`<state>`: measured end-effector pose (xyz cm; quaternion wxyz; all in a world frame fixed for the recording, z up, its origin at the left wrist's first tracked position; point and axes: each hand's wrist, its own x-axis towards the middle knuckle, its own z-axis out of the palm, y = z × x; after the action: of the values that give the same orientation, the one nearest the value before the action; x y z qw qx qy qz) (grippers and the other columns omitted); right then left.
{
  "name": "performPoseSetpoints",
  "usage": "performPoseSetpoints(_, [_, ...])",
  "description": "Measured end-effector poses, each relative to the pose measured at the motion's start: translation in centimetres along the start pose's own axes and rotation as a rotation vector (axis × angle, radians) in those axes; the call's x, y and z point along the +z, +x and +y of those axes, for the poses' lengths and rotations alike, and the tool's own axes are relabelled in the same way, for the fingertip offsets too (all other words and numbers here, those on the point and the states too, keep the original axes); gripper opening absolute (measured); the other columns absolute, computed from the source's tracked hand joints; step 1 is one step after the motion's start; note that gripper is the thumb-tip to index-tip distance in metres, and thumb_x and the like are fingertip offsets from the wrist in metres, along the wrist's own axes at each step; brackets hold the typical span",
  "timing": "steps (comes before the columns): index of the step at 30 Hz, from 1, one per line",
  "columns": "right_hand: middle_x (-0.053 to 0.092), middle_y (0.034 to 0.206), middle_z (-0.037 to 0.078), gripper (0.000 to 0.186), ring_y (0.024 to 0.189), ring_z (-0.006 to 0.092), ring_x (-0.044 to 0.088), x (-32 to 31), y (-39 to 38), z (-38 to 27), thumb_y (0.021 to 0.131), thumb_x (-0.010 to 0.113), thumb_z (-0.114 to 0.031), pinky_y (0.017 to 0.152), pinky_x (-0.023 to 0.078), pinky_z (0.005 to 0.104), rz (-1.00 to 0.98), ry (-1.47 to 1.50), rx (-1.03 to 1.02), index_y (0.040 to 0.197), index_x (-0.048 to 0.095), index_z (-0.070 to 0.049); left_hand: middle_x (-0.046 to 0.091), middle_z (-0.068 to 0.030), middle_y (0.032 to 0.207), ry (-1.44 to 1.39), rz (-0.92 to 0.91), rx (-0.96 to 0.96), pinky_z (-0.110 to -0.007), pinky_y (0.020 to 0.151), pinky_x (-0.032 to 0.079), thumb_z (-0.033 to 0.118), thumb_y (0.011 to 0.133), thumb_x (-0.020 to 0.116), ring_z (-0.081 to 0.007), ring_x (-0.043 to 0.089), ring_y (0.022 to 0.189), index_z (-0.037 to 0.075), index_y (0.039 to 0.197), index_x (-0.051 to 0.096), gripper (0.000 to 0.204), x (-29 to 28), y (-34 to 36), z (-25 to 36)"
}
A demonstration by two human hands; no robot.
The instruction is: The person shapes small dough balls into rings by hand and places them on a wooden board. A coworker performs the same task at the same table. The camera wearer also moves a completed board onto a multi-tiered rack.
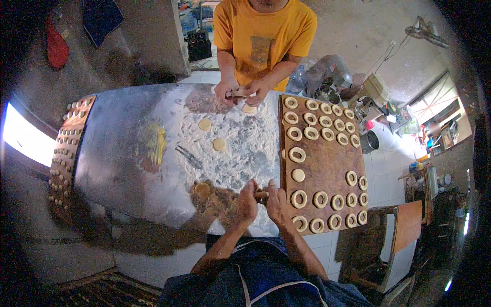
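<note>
Just above the near edge of the floured table, my left hand [247, 203] and my right hand [277, 205] are close together, fingers curled around one small piece of dough [262, 195]. My fingers hide much of it, so I cannot tell its full shape. To the left of my hands a round dough disc [202, 190] lies in shadow. Farther off, two pale discs [219, 144] rest in the flour. Right of my hands is a wooden board [327, 166] bearing rows of dough rings [320, 199] and one disc without a hole [298, 175].
Across the table a person in a yellow shirt [266, 36] works a dough piece with both hands [238, 93]. Another board [76, 120] with small dough pieces stands at the far left. A yellow smear [157, 145] marks the metal tabletop. A wooden stand [391, 240] is at lower right.
</note>
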<state>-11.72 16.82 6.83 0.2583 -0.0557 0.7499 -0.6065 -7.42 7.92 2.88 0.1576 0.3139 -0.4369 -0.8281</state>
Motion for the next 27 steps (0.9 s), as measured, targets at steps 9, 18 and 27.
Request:
performPoseSetpoints(9, [0.068, 0.077, 0.018, 0.059, 0.072, 0.0269, 0.065, -5.1, 0.1, 2.1, 0.104, 0.04, -0.045, 0.065, 0.049, 0.0416, 0.077, -0.158, -0.01, 0.091, 0.067, 0.006, 0.042, -0.0031, 0.064, 0.505, -0.074, 0.278, -0.035, 0.057, 0.043, 0.037, 0.105, 0.036, -0.0179, 0.052, 0.06, 0.007, 0.077, 0.043, 0.041, 3.8, 0.0, -4.1])
performPoseSetpoints(18, [0.067, 0.076, 0.019, 0.052, 0.071, 0.0304, 0.062, -13.1, -1.1, 1.3, 0.104, 0.042, -0.038, 0.065, 0.047, 0.0442, 0.005, -0.336, -0.174, 0.087, 0.065, 0.005, 0.059, -0.0096, 0.084, 0.071, -0.089, 0.109, -0.038, 0.066, 0.05, 0.03, 0.103, 0.047, -0.0232, 0.063, 0.076, 0.004, 0.096, 0.059, 0.029, 8.9, 0.1, -9.8])
performPoseSetpoints(27, [0.065, 0.08, 0.022, 0.048, 0.073, 0.0346, 0.062, -20.7, -0.4, 5.7, 0.103, 0.044, -0.035, 0.064, 0.046, 0.0458, 0.092, -0.117, -0.179, 0.091, 0.065, 0.005, 0.06, -0.0103, 0.091, 0.404, -0.216, 0.313, -0.041, 0.069, 0.052, 0.026, 0.101, 0.052, -0.0257, 0.06, 0.081, 0.004, 0.101, 0.062, 0.025, 15.0, -1.2, -13.8])
